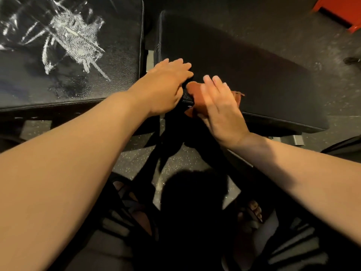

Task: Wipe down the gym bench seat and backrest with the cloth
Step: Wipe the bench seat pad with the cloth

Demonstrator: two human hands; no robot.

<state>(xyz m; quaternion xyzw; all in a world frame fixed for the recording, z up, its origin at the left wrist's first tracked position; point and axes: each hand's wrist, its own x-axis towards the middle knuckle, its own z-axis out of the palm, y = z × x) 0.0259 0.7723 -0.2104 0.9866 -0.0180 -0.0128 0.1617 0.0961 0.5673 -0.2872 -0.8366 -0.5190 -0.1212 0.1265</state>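
cloth (192, 89) on near edge of right-side bench pad (244, 61). judging by sheen, left-side bench pad (117, 55) damp around its cracked patch, probably wiped; the other dull, seemingly barely begun. right hand (218, 102) flat, fingers straight, pressing down on cloth. left hand (166, 83) spread wide, resting just beside it, holding nothing.

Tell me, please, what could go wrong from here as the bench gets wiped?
1. The cloth lies at the near edge of the right pad, pressed under the flat right hand rather than gripped, so it may slip off onto the floor.
2. The left pad has a cracked white patch; wiping there could snag the cloth or lift flakes.
3. The left hand rests on the right pad and may block the stroke.
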